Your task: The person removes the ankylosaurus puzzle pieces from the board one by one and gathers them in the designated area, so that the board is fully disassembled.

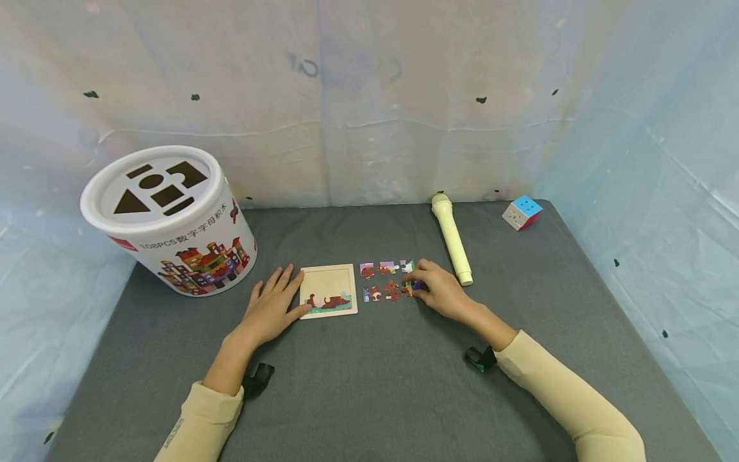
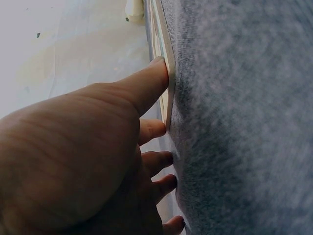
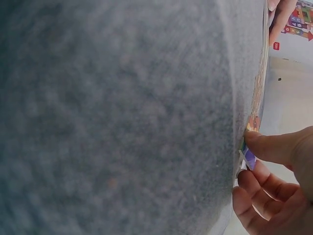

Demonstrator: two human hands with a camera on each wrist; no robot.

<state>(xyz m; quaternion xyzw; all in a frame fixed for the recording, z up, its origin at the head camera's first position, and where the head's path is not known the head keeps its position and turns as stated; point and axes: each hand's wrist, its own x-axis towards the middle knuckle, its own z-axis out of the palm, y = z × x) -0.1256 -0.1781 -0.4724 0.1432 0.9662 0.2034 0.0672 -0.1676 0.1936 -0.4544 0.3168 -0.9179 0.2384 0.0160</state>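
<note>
A light wooden puzzle tray (image 1: 326,280) lies on the grey cloth, with joined pieces (image 1: 329,302) along its bottom edge. My left hand (image 1: 271,307) rests beside it, fingers spread and thumb on the tray's lower left corner; the left wrist view shows the thumb on the tray's edge (image 2: 170,73). Right of the tray lie several loose pieces (image 1: 375,293) in two rows. At their right end my right hand (image 1: 441,292) pinches a purple and orange piece (image 3: 248,157) between thumb and fingers, one edge of it tilted up from the cloth.
A big white block bucket (image 1: 199,237) with shape holes in its lid stands at the back left. A pale yellow microphone-shaped stick (image 1: 453,240) lies behind my right hand. A cube puzzle (image 1: 522,213) sits at the back right, near the hanging sheet (image 1: 369,160).
</note>
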